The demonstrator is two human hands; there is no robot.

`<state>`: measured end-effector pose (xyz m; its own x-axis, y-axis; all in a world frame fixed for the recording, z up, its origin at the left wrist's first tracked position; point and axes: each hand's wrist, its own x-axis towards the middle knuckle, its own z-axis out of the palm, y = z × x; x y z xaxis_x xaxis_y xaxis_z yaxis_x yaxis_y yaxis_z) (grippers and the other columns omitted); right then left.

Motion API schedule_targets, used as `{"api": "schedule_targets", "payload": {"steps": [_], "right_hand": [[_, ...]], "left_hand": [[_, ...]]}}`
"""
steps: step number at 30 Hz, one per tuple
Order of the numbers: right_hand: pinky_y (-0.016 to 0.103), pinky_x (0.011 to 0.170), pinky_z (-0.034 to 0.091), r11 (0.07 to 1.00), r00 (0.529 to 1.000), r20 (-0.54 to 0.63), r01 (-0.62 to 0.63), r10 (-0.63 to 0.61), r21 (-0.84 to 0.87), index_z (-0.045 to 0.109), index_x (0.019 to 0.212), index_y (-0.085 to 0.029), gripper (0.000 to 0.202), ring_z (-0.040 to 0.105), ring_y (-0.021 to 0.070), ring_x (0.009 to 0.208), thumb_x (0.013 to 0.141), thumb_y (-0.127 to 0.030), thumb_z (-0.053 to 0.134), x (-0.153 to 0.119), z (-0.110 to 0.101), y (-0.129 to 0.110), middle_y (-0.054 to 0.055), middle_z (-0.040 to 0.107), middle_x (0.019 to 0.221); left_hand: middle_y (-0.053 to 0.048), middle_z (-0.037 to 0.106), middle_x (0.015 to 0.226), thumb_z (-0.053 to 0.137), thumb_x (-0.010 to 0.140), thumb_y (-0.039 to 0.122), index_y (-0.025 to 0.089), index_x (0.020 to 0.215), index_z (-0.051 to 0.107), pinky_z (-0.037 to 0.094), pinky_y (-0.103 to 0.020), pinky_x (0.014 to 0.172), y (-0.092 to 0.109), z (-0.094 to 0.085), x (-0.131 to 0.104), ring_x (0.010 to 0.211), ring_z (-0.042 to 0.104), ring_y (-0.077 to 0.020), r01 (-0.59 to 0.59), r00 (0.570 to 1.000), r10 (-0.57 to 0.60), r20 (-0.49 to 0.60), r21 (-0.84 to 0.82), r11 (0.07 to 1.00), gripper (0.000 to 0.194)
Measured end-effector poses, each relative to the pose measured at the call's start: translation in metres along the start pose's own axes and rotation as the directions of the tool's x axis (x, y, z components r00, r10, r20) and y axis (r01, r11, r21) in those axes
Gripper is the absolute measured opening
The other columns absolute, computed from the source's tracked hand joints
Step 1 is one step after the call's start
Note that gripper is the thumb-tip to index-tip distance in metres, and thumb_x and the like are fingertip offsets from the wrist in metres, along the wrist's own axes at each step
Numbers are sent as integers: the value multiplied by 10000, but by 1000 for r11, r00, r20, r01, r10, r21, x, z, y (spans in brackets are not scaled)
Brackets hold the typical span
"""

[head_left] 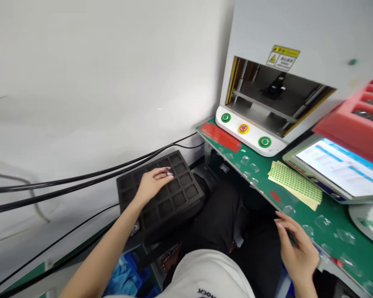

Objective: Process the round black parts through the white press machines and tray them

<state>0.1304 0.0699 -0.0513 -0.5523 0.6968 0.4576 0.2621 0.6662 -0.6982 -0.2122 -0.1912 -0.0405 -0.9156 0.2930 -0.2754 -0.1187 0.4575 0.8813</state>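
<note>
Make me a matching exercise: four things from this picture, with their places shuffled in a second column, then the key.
1. Left hand
2. Right hand
3. Green-dotted sheet
4. Red button

A. Between two green buttons
B. By the table edge, fingers loosely curled
C. Over the black tray, small part at its fingertips
D. On the table, in front of the screen

Pairs: 1-C, 2-B, 3-D, 4-A

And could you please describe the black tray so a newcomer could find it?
From the green bench, look left toward the white wall. Beneath the left hand lies the tray, set apart by its black grid of square pockets.
</note>
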Motion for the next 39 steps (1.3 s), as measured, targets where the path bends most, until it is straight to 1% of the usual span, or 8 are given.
{"api": "schedule_targets", "payload": {"steps": [2, 6, 12, 19, 23, 27, 32, 39], "right_hand": [[357, 765, 550, 994, 998, -6, 68, -67, 80, 629, 879, -201, 37, 697, 223, 881, 874, -173, 605, 9, 5, -25, 96, 708, 1034], [378, 774, 565, 962, 972, -62, 232, -225, 144, 602, 929, -211, 202, 690, 220, 917, 836, -34, 578, 22, 3, -73, 100, 692, 1087], [465, 824, 586, 916, 892, -281, 391, -353, 90, 427, 1334, -233, 722, 664, 270, 1056, 715, 35, 684, 26, -7, -102, 123, 666, 1173], [403, 892, 553, 923, 892, -428, 34, 145, 384, 473, 1210, -274, 549, 715, 187, 888, 766, -33, 689, 16, -13, -106, 1, 739, 912], [278, 710, 562, 581, 853, -125, -230, 506, 781, 461, 1160, -270, 494, 677, 131, 700, 768, -168, 744, 24, -25, -110, -51, 699, 741], [239, 684, 531, 336, 812, 47, -293, 582, 895, 457, 1163, -257, 538, 634, 101, 658, 738, -222, 784, 27, -28, -110, -66, 664, 715], [298, 728, 520, 354, 847, 114, -334, 520, 873, 418, 1194, -265, 607, 643, 140, 704, 723, -242, 800, 21, -27, -110, -41, 711, 754], [459, 976, 420, 588, 938, 112, -295, 327, 753, 445, 1219, -246, 592, 589, 190, 846, 740, -281, 793, 24, -36, -98, -13, 723, 736]], "left_hand": [[-84, 737, 996, 847, 548, 453, 143, 1037, 674, 548, -323, 870, 41, 43, -22, 978, 695, -255, -97, 967, 129, 220, -151, 984, 604], [-86, 723, 986, 815, 674, 413, 154, 946, 653, 550, -254, 794, 104, 114, -79, 916, 706, -198, 101, 701, 348, 622, -570, 816, 409], [-11, 679, 811, 776, 739, 422, 162, 925, 645, 530, -165, 709, 133, 168, -135, 722, 653, -76, 432, 451, 345, 823, -540, 723, 345], [-31, 665, 838, 776, 715, 465, 162, 941, 624, 567, -248, 760, 130, 176, -148, 796, 663, -137, 279, 423, 394, 816, -531, 800, 407], [-70, 624, 1156, 726, 793, 241, 236, 1131, 603, 542, -278, 877, 121, 170, -146, 1035, 625, -182, -169, 480, 633, 608, -644, 746, 359], [-80, 599, 1208, 735, 757, 151, 264, 1215, 589, 522, -288, 929, 113, 172, -144, 1131, 574, -202, -426, 378, 835, 399, -726, 539, 493], [-72, 656, 959, 734, 774, 409, 200, 1081, 662, 557, -242, 798, 121, 174, -136, 897, 651, -165, -84, 359, 704, 613, -730, 678, 379], [-105, 721, 900, 895, 541, 399, 161, 943, 608, 598, -275, 626, 124, 177, -122, 768, 713, -203, 312, 69, 439, 896, -437, 844, 549]]}}
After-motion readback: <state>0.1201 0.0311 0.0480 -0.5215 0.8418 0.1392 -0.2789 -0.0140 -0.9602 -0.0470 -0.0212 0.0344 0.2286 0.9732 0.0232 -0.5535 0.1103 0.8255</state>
